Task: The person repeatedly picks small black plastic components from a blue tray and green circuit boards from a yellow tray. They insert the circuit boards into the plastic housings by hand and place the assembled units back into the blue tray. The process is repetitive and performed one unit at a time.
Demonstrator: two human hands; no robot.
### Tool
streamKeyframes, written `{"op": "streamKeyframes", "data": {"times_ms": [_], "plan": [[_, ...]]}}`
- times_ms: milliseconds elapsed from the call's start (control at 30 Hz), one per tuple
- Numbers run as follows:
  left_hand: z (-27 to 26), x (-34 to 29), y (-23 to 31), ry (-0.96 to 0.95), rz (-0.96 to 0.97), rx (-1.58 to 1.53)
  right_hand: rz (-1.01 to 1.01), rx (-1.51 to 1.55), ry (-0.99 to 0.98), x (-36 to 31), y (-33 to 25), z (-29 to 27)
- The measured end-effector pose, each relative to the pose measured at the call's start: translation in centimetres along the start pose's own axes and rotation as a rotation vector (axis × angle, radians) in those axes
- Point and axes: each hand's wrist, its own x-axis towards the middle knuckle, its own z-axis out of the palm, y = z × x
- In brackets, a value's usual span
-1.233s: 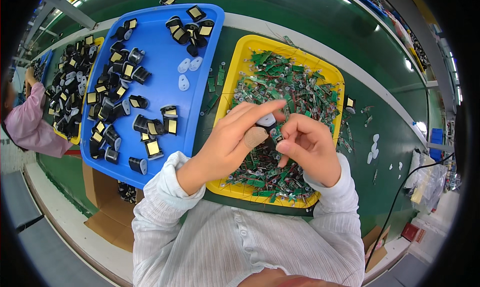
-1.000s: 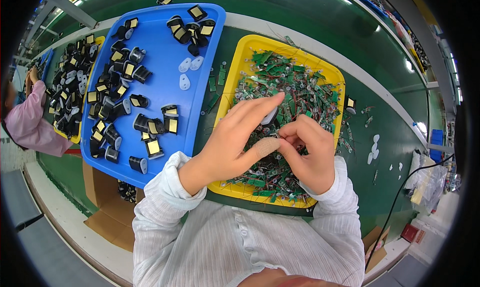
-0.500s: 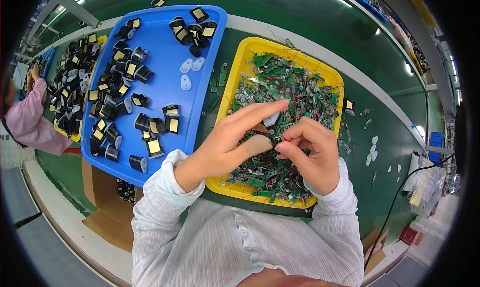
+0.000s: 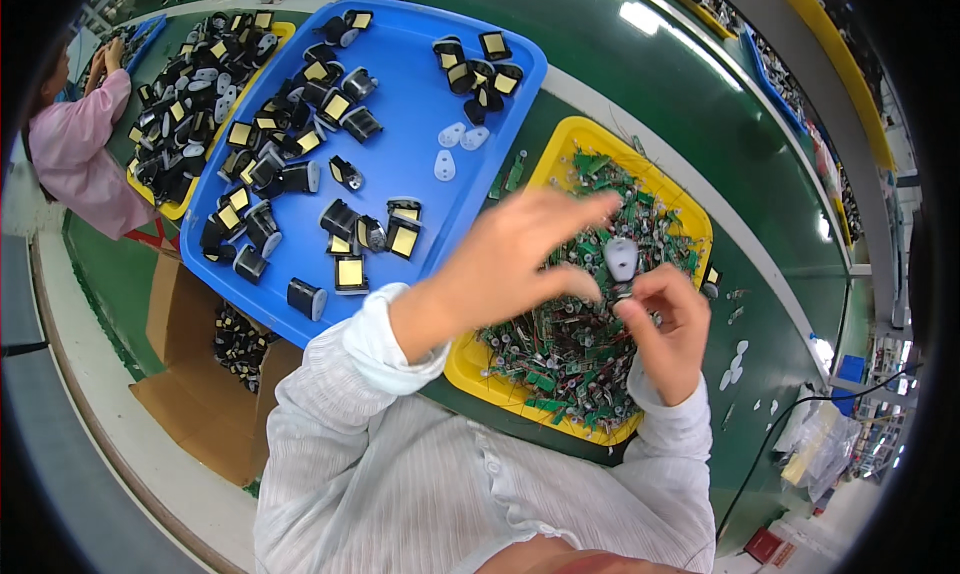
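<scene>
My right hand (image 4: 665, 319) pinches a small black plastic housing with a light grey teardrop-shaped cover (image 4: 621, 259) over the right part of the yellow tray (image 4: 520, 398). The cover faces up, and fingertips hide part of the dark body below it. My left hand (image 4: 515, 264) is just left of it, somewhat blurred, thumb and fingers spread apart with nothing between them. Beneath both hands, small green circuit boards (image 4: 560, 359) with thin wires lie heaped in the yellow tray.
Left of my hands lies a blue tray (image 4: 395, 114) with black housings bearing yellow pads, plus three loose grey covers (image 4: 445, 165). Beyond it is another filled yellow tray (image 4: 283, 36), near a person in pink (image 4: 85, 149). A cardboard box (image 4: 190, 414) stands below; white pieces (image 4: 735, 364) lie at right.
My view has turned, so the trays appear shifted. The left hand has opened wider and moved off the piece. The grey cover held in the right hand now shows fully.
</scene>
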Motion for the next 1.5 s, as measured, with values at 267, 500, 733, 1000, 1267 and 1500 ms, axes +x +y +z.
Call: {"op": "streamKeyframes", "data": {"times_ms": [267,500,733,1000,1267,1500], "plan": [[-7.9,-1.3,-9.7,0.278,-0.609,1.279,-0.136,-0.594,0.009,11.3,5.2,-7.4],[-9.4,-1.8,-10.9,0.225,-0.763,1.222,0.141,-0.938,0.042,19.0,18.8,-11.0],[-9.1,-1.0,-9.6,0.127,-0.801,1.218,0.063,-0.771,-0.052,15.8,15.3,-13.4],[-8.4,-1.0,-8.3,-0.056,-0.805,1.272,-0.037,-0.519,-0.192,5.4,6.6,-9.4],[-4.4,0.8,-4.1,0.227,-0.447,0.273,0.010,-0.599,0.043,2.9,9.9,-7.7],[-1.7,0.4,-2.0,0.013,-0.674,-0.296,-0.199,-0.763,-0.045,4.6,10.0,-6.8]]}}
